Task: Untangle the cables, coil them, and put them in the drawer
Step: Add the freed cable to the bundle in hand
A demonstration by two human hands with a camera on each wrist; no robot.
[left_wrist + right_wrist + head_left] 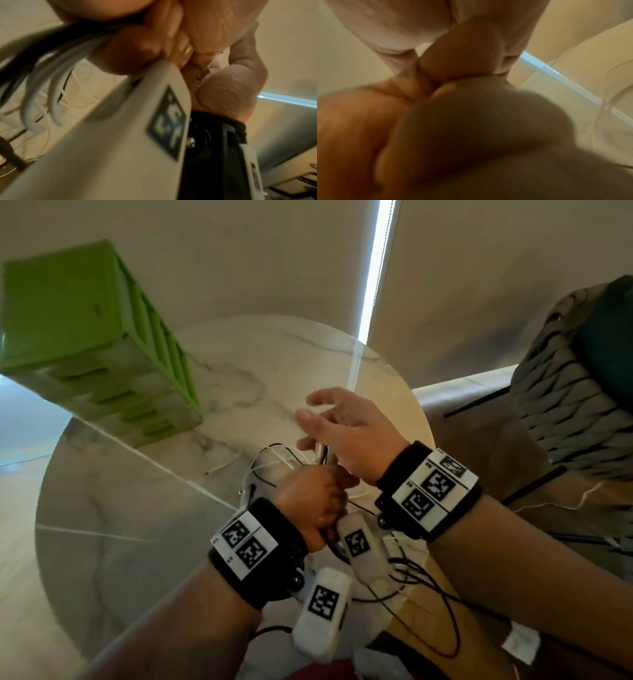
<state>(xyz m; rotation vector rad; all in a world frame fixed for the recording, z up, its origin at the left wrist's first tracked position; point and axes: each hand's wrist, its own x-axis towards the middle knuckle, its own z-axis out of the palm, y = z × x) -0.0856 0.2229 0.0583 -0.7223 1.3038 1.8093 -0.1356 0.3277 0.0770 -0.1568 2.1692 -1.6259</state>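
Nearest the camera, 2 white wrist-camera housings [325, 607] hang under the forearms, each bearing a black-and-white square marker; no readable lettering shows on them. Both wrists wear black bands [270, 546] with white plates carrying 2 more such markers apiece, and the tiny characters beside those markers are too small to read. Thin black leads trail from the bands past the table edge.

Just beyond, the left hand [313, 496] is balled into a fist around a bundle of white and black cables [274, 460], which spill out toward the table; the left wrist view shows white cable loops [56, 86] and dark strands running out from its curled fingers [130, 54]. The right hand [346, 429] sits right above and against it, thumb and forefinger spread; whether its lower fingers pinch a strand, I cannot tell. The right wrist view is blurred skin only.

The cables rest over a round marble table [120, 508]. Farther back on it stands a green drawer unit [85, 337], its drawers closed, well apart from the hands. A woven chair [565, 405] stands to the right.
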